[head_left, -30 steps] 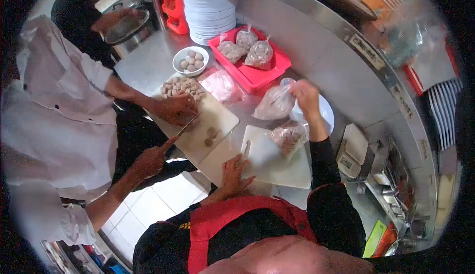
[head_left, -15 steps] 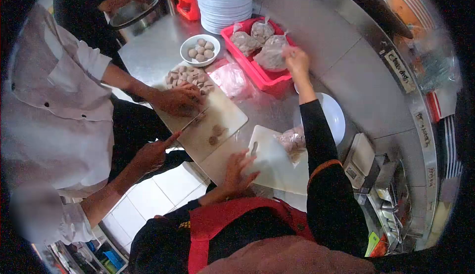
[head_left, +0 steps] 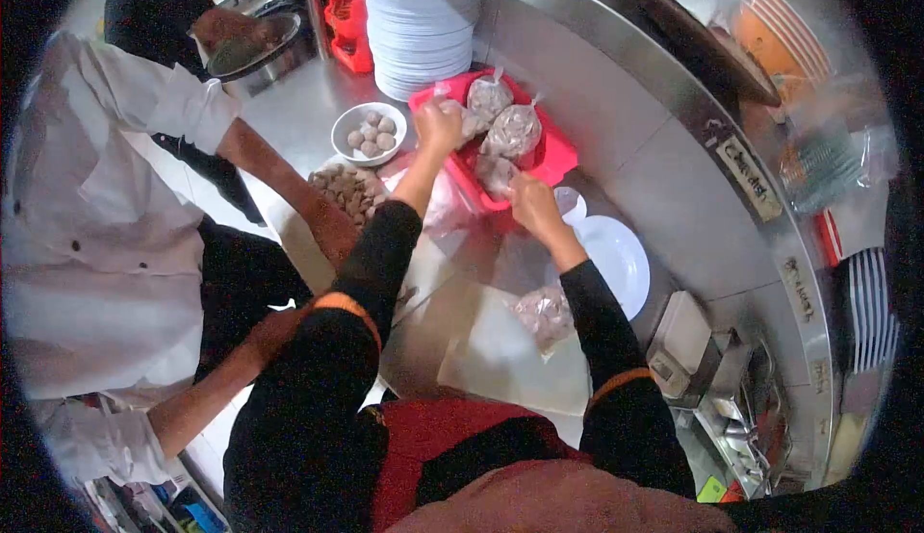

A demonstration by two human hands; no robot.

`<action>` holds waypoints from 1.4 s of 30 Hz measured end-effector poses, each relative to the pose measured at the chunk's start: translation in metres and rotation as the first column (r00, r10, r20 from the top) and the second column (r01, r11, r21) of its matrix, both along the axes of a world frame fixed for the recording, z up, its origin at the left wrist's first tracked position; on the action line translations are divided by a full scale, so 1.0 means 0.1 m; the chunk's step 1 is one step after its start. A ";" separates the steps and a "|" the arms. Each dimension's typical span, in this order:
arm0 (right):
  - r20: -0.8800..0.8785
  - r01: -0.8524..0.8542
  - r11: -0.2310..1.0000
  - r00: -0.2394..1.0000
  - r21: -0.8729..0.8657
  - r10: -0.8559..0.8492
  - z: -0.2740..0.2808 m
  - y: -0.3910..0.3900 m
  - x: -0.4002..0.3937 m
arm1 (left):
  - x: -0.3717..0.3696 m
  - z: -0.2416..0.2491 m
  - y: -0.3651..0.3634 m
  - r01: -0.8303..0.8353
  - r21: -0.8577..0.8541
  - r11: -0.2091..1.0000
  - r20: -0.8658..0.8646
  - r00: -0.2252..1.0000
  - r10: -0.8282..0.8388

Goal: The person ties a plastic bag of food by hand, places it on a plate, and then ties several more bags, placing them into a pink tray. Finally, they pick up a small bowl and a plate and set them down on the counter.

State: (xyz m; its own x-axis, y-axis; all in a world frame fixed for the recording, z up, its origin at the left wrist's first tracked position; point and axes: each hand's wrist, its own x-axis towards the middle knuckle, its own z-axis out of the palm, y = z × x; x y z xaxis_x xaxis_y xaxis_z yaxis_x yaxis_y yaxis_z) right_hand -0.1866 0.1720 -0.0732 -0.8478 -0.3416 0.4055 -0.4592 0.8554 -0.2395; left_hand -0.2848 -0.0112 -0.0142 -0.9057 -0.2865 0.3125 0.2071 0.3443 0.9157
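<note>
My left hand (head_left: 439,129) is closed at the left side of the pink-red basket (head_left: 563,153), gripping a knotted clear bag of greyish food pieces (head_left: 472,121). At the basket's near end, my right hand (head_left: 535,204) has its fingers closed on another such bag (head_left: 496,175). Two more filled bags lie between and behind my hands, one of them a tied bag (head_left: 513,132) in the middle. Below my arms, a clear bag of pinkish-brown pieces (head_left: 542,317) rests on a white cutting board (head_left: 510,365).
A co-worker's arm (head_left: 298,191) reaches in from the left, beside cut meatballs (head_left: 346,194). A white bowl of meatballs (head_left: 370,134) and stacked plates (head_left: 419,33) stand behind. To the right are a white plate (head_left: 616,264) and a kitchen scale (head_left: 683,345).
My left hand has gone from the cutting board to the basket's left side. My right hand has moved down and left onto a nearer bag. The camera view has shifted slightly.
</note>
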 end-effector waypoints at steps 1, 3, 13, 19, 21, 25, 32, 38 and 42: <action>-0.051 -0.055 0.999 0.997 0.002 0.055 -0.09 0.05 -0.03 | -0.30 -0.12 0.01 -0.074 -0.174 0.982 0.053 0.995 0.084; -0.002 -0.044 0.998 0.999 0.036 0.045 0.03 0.07 0.05 | -0.66 -0.33 -0.01 -0.132 -0.336 0.933 0.091 0.981 0.172; 0.075 0.027 0.994 0.997 -0.108 -0.018 0.27 -0.01 0.28 | -1.05 -0.61 -0.04 -0.196 -0.501 0.843 -0.230 0.969 0.089; 0.119 0.033 0.993 0.993 -0.115 -0.020 0.19 0.13 0.10 | -1.13 -0.11 -0.01 -0.222 -0.339 0.914 -0.344 0.934 0.100; 0.101 0.104 0.989 0.990 -0.109 -0.093 0.23 0.15 -0.09 | -1.15 -0.03 0.05 -0.198 -0.290 0.936 -0.399 0.914 0.070; 0.115 0.154 0.919 0.986 -0.363 -0.120 0.30 0.01 -0.67 | -1.14 -0.07 0.09 -0.187 -0.318 0.929 -0.295 0.951 0.091; -0.023 0.282 0.938 0.956 -0.201 -0.292 -0.46 -0.37 -1.60 | -0.37 -0.02 0.31 -0.147 -0.261 0.954 -0.308 0.949 0.062; 0.117 0.198 0.935 0.978 -0.293 -0.171 0.39 0.09 -0.66 | 0.31 -0.40 0.53 0.064 -0.321 0.945 -0.065 0.994 -0.090; 0.423 0.035 0.988 0.905 -0.154 0.034 0.87 0.76 0.68 | 0.32 -0.58 0.49 0.024 -0.709 0.705 -0.065 0.993 -0.098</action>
